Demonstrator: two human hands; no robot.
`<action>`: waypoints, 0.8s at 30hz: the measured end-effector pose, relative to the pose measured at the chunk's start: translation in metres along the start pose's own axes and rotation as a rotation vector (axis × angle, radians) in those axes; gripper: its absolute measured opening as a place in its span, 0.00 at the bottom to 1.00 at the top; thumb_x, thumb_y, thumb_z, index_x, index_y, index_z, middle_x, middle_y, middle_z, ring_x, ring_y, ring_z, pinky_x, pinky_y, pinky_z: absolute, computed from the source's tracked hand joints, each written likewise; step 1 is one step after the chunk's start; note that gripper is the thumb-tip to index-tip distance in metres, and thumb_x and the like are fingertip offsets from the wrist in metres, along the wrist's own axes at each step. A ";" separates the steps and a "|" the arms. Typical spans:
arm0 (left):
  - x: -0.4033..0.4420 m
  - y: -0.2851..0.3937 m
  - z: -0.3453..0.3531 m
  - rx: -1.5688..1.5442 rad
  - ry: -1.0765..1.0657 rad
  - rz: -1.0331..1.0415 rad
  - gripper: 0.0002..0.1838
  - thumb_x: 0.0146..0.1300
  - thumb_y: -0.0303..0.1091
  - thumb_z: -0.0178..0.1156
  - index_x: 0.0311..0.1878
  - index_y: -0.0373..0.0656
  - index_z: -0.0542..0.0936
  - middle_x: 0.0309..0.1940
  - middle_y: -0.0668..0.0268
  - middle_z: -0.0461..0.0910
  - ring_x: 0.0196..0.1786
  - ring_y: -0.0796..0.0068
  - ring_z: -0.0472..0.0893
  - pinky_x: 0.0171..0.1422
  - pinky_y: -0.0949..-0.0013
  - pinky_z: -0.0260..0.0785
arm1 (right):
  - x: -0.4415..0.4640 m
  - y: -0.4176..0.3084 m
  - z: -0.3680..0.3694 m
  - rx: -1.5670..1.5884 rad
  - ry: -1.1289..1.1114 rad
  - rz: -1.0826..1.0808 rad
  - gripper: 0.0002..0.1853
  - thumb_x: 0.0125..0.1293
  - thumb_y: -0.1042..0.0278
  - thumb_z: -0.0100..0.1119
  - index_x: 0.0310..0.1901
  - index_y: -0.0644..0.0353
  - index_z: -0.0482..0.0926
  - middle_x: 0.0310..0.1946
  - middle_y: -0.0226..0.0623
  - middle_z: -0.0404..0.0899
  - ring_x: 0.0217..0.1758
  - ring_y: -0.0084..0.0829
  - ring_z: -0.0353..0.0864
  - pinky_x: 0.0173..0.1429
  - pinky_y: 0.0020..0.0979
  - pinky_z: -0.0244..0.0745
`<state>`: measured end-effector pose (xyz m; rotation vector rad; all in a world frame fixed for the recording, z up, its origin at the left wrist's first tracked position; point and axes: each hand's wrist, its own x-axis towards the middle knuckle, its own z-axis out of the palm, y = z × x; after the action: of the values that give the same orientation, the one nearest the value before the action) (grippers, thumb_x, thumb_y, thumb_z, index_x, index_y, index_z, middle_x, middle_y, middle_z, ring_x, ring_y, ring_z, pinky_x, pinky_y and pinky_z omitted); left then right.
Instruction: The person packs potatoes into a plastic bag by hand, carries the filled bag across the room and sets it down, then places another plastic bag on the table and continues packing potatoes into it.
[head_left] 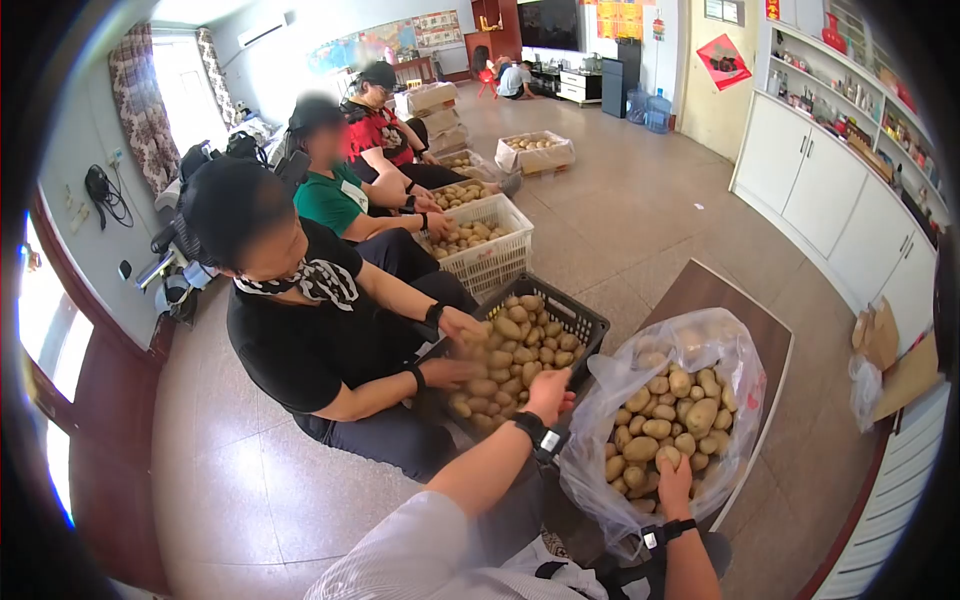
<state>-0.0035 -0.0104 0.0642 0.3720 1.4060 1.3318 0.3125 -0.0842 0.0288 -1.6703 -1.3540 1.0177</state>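
Observation:
My left hand [548, 396] is over the near right edge of a black plastic crate [590, 325] full of potatoes [515, 335]. Its fingers are bent and look slightly apart, with nothing visible between them. My right hand [677, 486] reaches into a clear plastic bag [597, 440] of loose potatoes. Its fingers are closed around one potato [668, 457] at the near side of the pile. Both my wrists carry dark bands with a small device. Opposite me, a seated person's hands are over the same crate, one blurred by motion.
The bag rests on a brown board-like surface [700, 290]. Further along the row, two more people sit by a white crate [490, 255] and other containers of potatoes. A box of potatoes [535, 152] stands on the tiled floor. White cabinets [820, 185] line the right side.

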 end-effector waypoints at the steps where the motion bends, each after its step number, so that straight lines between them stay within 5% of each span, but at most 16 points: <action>1: -0.011 0.002 0.009 0.020 -0.078 -0.030 0.18 0.67 0.44 0.58 0.50 0.40 0.77 0.43 0.63 0.78 0.33 0.70 0.80 0.31 0.67 0.75 | 0.005 0.006 0.002 0.103 -0.030 0.048 0.23 0.67 0.58 0.57 0.56 0.67 0.72 0.49 0.54 0.78 0.52 0.49 0.78 0.58 0.43 0.71; 5: -0.042 -0.011 0.039 0.101 -0.348 -0.110 0.21 0.67 0.46 0.57 0.54 0.41 0.73 0.43 0.65 0.73 0.36 0.70 0.79 0.38 0.66 0.75 | 0.003 -0.031 0.014 0.156 -0.051 0.198 0.25 0.68 0.55 0.57 0.57 0.68 0.72 0.50 0.55 0.78 0.54 0.50 0.77 0.58 0.42 0.70; 11: -0.076 -0.023 0.058 0.247 -0.475 -0.255 0.22 0.68 0.49 0.56 0.55 0.42 0.71 0.45 0.64 0.73 0.37 0.69 0.79 0.41 0.62 0.77 | -0.009 -0.074 0.035 -0.263 0.040 -0.250 0.27 0.68 0.51 0.58 0.59 0.65 0.71 0.45 0.54 0.79 0.46 0.55 0.79 0.50 0.47 0.73; 13: -0.089 -0.014 0.056 0.162 -0.641 -0.308 0.20 0.69 0.47 0.58 0.54 0.41 0.72 0.46 0.62 0.74 0.46 0.65 0.79 0.47 0.61 0.76 | -0.017 -0.076 0.044 -0.303 0.018 -0.324 0.28 0.67 0.51 0.58 0.59 0.65 0.71 0.44 0.54 0.79 0.46 0.55 0.79 0.50 0.47 0.73; 20: -0.066 -0.022 0.044 0.073 -0.584 -0.345 0.16 0.69 0.43 0.59 0.51 0.42 0.75 0.47 0.63 0.77 0.47 0.66 0.79 0.48 0.61 0.76 | -0.037 -0.082 0.053 -0.254 -0.080 -0.587 0.23 0.68 0.58 0.59 0.60 0.62 0.72 0.50 0.53 0.76 0.50 0.53 0.77 0.51 0.45 0.74; 21: -0.069 -0.013 0.039 0.131 -0.601 -0.201 0.15 0.69 0.42 0.59 0.50 0.42 0.75 0.45 0.63 0.77 0.46 0.66 0.79 0.47 0.61 0.76 | -0.038 -0.077 0.051 -0.273 -0.042 -0.661 0.23 0.67 0.60 0.60 0.59 0.64 0.72 0.49 0.53 0.76 0.48 0.52 0.77 0.50 0.44 0.74; 24: -0.045 -0.028 0.034 0.068 -0.529 -0.087 0.13 0.69 0.41 0.59 0.47 0.42 0.76 0.37 0.63 0.78 0.39 0.65 0.80 0.38 0.62 0.74 | -0.044 -0.057 0.035 -0.361 -0.116 -0.481 0.22 0.64 0.64 0.61 0.57 0.63 0.73 0.50 0.51 0.75 0.52 0.52 0.75 0.54 0.45 0.72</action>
<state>0.0520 -0.0388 0.0703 0.6488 1.0092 1.0178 0.2524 -0.1159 0.0715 -1.4312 -1.9871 0.6196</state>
